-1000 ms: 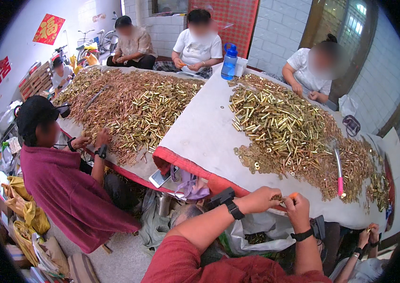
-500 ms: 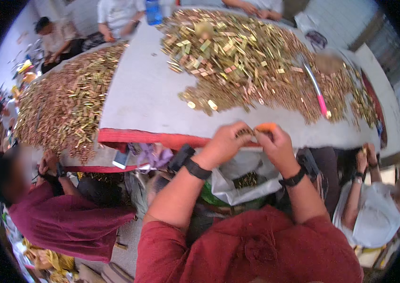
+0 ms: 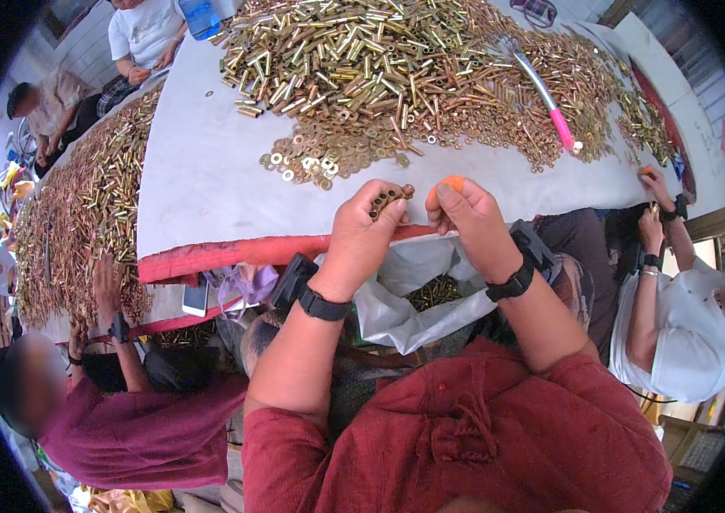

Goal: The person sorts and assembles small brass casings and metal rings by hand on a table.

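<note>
Several brass-coloured metal tubes (image 3: pixel 385 201) lie side by side in my left hand (image 3: pixel 357 231), their open ends showing. The hand is closed around them, thumb pressing near a small copper-coloured piece (image 3: pixel 408 191) at the end of the row. Just right of it, a narrow gap apart, my right hand (image 3: pixel 478 224) has its thumb and fingers curled together. An orange finger cover (image 3: pixel 447 183) sits on one of its fingers. What those fingers pinch, if anything, is hidden. Both hands are above the table's near edge, beyond an open white sack (image 3: pixel 409 318) with metal pieces inside.
On the table (image 3: pixel 195 171) lie a big heap of tubes (image 3: pixel 354 60), flat washers (image 3: pixel 319 150) and small nuts (image 3: pixel 542 141). A pink-handled tool (image 3: pixel 561 128) rests on the pile. Co-workers sit left (image 3: pixel 136 427) and right (image 3: pixel 687 333). A phone (image 3: pixel 195 297) lies left of the sack.
My hands have moved apart from each other, and the left hand's tubes now show their open ends. The view has shifted. The left co-worker's hand now reaches onto the pile.
</note>
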The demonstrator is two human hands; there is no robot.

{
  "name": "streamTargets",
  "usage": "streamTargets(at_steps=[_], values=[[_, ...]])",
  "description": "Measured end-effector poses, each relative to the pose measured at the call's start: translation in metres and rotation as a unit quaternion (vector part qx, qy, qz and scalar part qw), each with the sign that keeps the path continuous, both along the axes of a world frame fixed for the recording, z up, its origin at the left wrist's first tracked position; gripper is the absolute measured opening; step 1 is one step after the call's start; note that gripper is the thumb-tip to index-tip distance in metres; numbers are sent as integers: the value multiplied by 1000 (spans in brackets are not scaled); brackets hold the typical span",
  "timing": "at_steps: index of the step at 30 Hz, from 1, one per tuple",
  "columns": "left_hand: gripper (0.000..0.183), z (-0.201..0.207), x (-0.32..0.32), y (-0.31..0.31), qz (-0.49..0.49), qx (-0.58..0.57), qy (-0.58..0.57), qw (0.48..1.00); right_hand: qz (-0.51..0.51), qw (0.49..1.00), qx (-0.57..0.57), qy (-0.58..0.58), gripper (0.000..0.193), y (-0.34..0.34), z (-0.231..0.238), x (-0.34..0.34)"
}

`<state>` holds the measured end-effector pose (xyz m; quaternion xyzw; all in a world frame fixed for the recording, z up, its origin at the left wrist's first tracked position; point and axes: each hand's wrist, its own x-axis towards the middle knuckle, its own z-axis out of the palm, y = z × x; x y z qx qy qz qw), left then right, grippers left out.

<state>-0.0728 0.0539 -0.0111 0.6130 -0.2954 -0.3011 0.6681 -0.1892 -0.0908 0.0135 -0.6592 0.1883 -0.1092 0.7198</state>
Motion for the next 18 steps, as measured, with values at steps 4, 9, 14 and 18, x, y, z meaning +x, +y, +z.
streamTargets(at_steps=[4,9,14,18], values=[[11,-5,3,-1,-4,7,-10,1000,-17,999,42,-30,29,3,1,7],[11,0,4,-2,-9,38,-6,999,-11,998,55,-18,27,2,1,10],[12,2,6,-1,2,43,23,999,49,997,-50,33,20,-6,2,7],[12,3,9,7,-93,79,-178,976,-24,930,-367,9,18,-30,-1,34]])
